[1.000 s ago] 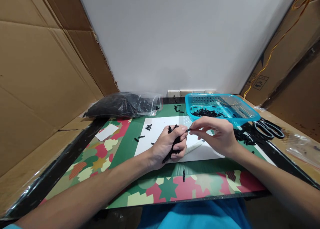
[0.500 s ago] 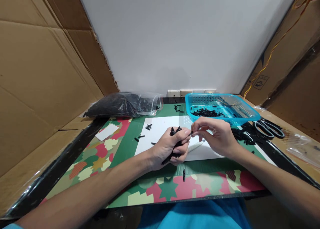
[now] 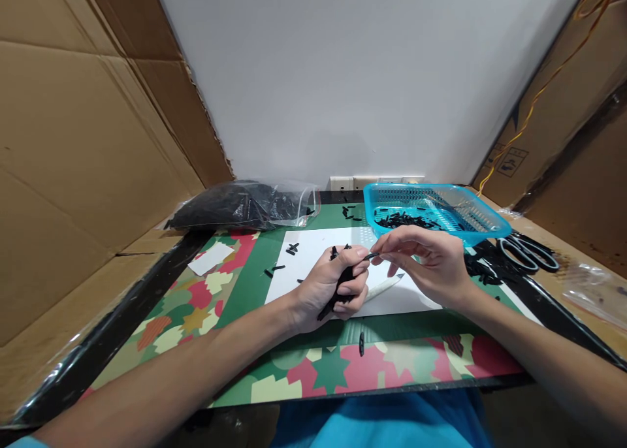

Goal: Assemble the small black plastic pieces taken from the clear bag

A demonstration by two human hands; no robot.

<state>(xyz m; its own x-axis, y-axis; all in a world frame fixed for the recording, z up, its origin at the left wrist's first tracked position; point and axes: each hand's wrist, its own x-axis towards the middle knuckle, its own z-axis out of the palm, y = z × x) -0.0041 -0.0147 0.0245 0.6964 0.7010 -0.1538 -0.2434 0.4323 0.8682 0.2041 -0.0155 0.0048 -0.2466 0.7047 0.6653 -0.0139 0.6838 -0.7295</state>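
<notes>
My left hand (image 3: 337,281) is closed around a bunch of small black strips (image 3: 344,285), whose ends stick out above and below the fingers. Between its thumb and forefinger one end of a single black strip (image 3: 372,256) is pinched. The other end of that strip sits in the fingertips of my right hand (image 3: 424,262), closed in a pinch. Both hands hover over a white sheet of paper (image 3: 313,239). Beneath them a white pen-like tool with a dark tip (image 3: 386,287) lies on the sheet. One loose black piece (image 3: 361,344) rests near the table's front edge.
A blue plastic basket (image 3: 494,229) with black pieces stands at the back right. Beside it are scissors (image 3: 526,255) and a pile of black pieces (image 3: 482,268). A clear bag of black pieces (image 3: 240,206) lies back left. Cardboard walls (image 3: 88,141) flank the table.
My right hand has shifted slightly right, and more of the strip between the two hands now shows. The pen-like tool is a little more exposed.
</notes>
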